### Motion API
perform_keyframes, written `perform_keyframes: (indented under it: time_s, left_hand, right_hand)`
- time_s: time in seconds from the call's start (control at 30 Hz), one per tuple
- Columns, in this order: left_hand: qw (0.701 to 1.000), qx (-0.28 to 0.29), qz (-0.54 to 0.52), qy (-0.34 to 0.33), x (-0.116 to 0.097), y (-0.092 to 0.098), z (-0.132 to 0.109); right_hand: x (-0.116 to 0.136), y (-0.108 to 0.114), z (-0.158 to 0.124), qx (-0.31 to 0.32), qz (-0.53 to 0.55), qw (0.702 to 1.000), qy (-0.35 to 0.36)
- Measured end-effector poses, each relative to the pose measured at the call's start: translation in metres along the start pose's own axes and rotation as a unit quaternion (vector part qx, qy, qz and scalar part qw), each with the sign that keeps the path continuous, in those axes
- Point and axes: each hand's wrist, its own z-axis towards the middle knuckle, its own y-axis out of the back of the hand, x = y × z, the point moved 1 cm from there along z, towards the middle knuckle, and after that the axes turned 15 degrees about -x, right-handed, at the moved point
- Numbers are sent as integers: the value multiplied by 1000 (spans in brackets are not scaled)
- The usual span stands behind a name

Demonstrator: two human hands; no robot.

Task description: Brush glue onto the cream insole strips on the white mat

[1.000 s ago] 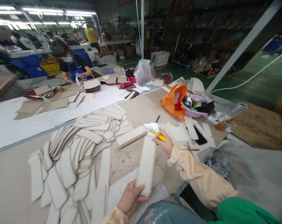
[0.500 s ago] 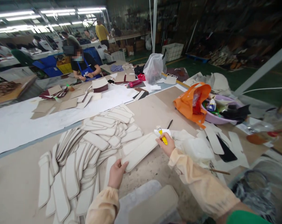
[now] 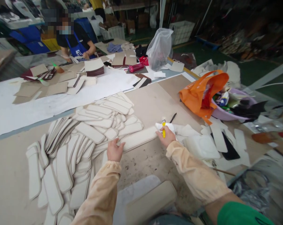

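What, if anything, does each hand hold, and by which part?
Right hand: a brush, by its yellow handle. Left hand: at left end of cream panel, grip unclear.

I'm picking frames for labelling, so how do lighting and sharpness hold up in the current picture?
Head view: the pale panels are softly lit and fairly clear, as is the yellow-handled tool in the right hand; head view: the orange-tinted item near the right edge looks smeared; head view: the upper-right background is very dark.
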Motion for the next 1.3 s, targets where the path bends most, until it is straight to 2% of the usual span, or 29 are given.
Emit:
perform_keyframes:
  time_s: [0.1, 0.17, 0.23, 0.33, 0.43, 0.5, 0.63, 0.83, 1.0, 1.17, 1.3]
  left_hand:
    - [994, -68, -19, -88, 13, 18, -27]
    - [986, -62, -47, -145, 25, 35, -63]
    - [978, -10, -72, -195, 39, 54, -112]
    - [963, 113, -62, -237, 61, 73, -193]
    - [952, 179, -43, -246, 84, 73, -254]
    - [951, 181, -35, -247, 96, 66, -274]
    - [953, 150, -33, -262, 113, 52, -284]
    - [945, 136, -46, -295, 129, 45, -278]
    - [943, 133, -40, -303, 128, 49, -275]
    - [950, 126, -32, -284, 127, 46, -276]
    - [951, 132, -26, -278, 128, 46, -276]
  right_hand:
    - [-1, 28, -16, -20, 45, 995, 83]
    - [-2, 54, -35, -12, 114, 987, 110]
    - [-5, 85, -61, 26, 160, 982, 94]
    - [-11, 130, -108, 93, 153, 983, 50]
    - [-23, 163, -152, 114, 141, 983, -23]
    - [-34, 178, -174, 103, 151, 979, -89]
    - [-55, 208, -193, 20, 162, 967, -194]
    - [-94, 247, -182, -93, 127, 953, -261]
    - [-115, 241, -163, -102, 103, 945, -293]
    - [-119, 221, -150, -88, 94, 946, -299]
    - [-121, 219, -147, -78, 86, 946, -302]
